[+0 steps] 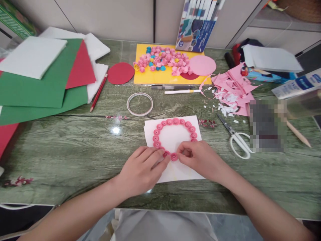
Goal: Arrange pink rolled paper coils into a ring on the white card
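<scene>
A ring of pink rolled-paper flowers (176, 121) lies on a white sheet (180, 172) in front of me. At the ring's lower left, my left hand (145, 167) has its thumb and fingertips closed about one paper flower (166, 154), with its other fingers bent over the sheet. My right hand (203, 159) is closed in a pinch at the right edge of the bottom paper flower (174, 156). Its fingers are curled in, and it partly covers the ring's lower right side.
Beyond the sheet lies a roll of tape (139, 104). White-handled scissors (238, 142) and pink paper scraps (237, 83) are on the right. Many small paper flowers rest on a yellow sheet (150, 77) at the back. Green sheets (37, 90) and a red pencil (99, 93) are left.
</scene>
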Demonstrator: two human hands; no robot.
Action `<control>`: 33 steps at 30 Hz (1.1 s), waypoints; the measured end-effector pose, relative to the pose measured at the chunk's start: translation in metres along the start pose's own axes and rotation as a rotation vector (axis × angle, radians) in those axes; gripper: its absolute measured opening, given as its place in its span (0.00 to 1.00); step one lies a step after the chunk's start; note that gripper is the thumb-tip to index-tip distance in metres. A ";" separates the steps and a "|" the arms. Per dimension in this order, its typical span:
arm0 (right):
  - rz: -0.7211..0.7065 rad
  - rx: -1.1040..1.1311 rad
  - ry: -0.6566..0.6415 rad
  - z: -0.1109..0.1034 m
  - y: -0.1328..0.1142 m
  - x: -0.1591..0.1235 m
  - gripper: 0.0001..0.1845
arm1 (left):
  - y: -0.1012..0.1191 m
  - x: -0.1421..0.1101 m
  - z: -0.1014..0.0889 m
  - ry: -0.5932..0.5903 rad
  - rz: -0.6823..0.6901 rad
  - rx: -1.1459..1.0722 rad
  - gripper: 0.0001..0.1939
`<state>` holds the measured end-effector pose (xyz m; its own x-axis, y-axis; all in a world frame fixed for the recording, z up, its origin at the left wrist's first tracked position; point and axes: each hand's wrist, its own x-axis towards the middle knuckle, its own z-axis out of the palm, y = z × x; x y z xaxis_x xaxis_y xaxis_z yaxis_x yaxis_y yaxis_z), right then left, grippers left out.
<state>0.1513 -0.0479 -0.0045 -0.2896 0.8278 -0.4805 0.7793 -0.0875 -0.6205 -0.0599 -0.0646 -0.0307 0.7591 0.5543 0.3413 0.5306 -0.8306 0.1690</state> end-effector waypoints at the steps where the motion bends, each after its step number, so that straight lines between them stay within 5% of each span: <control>1: -0.001 0.000 0.001 0.000 0.000 0.000 0.08 | 0.000 0.000 0.000 -0.003 0.000 0.001 0.16; 30: -0.036 0.020 0.023 0.000 0.004 0.000 0.09 | 0.015 0.001 -0.001 -0.117 -0.087 -0.033 0.22; 33: -0.034 0.111 -0.051 -0.006 0.009 -0.001 0.10 | 0.019 0.001 -0.002 -0.134 -0.096 -0.005 0.23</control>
<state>0.1620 -0.0462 -0.0065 -0.3446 0.8026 -0.4870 0.7031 -0.1231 -0.7004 -0.0499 -0.0802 -0.0257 0.7485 0.6331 0.1973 0.6015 -0.7735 0.1998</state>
